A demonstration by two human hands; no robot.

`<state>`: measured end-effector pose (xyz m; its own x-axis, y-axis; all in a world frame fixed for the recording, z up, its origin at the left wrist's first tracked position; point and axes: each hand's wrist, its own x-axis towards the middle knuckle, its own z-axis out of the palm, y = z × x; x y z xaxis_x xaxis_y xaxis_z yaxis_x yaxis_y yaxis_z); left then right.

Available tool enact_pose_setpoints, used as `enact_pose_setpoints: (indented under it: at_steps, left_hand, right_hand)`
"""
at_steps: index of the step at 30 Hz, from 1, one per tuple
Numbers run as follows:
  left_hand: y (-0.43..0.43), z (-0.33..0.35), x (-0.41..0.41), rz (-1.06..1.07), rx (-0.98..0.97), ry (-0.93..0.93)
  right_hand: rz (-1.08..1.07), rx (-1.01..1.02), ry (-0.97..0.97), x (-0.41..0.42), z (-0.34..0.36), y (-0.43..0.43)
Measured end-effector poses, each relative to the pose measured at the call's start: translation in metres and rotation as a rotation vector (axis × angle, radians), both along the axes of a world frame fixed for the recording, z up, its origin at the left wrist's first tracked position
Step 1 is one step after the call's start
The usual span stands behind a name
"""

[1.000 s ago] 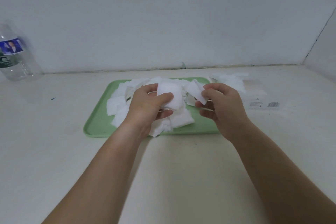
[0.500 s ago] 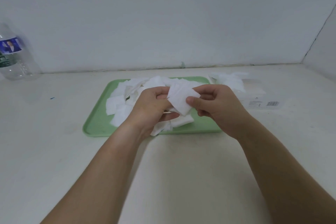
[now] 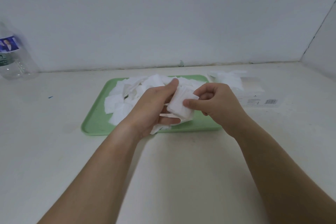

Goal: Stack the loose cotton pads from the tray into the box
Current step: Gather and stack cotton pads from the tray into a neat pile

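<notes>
Head view. The clear plastic bottle at far left carries a blue label with a printed picture and a green band below it; the writing is too small to read. The white box, on the table just right of the tray, shows a barcode and fine print on its near side, illegible.

The loose cotton pads are white, square and thin, heaped untidily over the left and rear of the green tray. More white pads bulge from the box's left end.

A small stack of pads is held above the tray's middle. The left hand grips it, thumb over the top edge and fingers curled beneath. The right hand pinches it, thumb flat on the near face and fingers curled behind.

Versus 1.0 s ago: the right hand then held a single pad apart from the stack. That pad now lies on the stack, and the hands have closed together.
</notes>
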<state>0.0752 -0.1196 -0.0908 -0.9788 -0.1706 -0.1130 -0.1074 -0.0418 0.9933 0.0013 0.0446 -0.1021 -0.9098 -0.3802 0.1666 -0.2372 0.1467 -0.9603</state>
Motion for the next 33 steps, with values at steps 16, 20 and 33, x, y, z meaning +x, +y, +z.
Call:
enact_pose_setpoints:
  at_steps: [16,20,33]
  left_hand:
    - [-0.011,-0.006,-0.007,0.384,0.001,0.153]
    - [-0.012,-0.007,-0.008,0.403,-0.001,0.158]
    - [-0.012,-0.010,-0.010,0.464,-0.010,0.200]
  right_hand:
    - [0.100,1.001,0.408,0.002,-0.028,-0.018]
    - [0.118,0.954,0.343,0.001,-0.026,-0.019]
    - [0.076,-0.062,-0.006,-0.005,-0.009,-0.007]
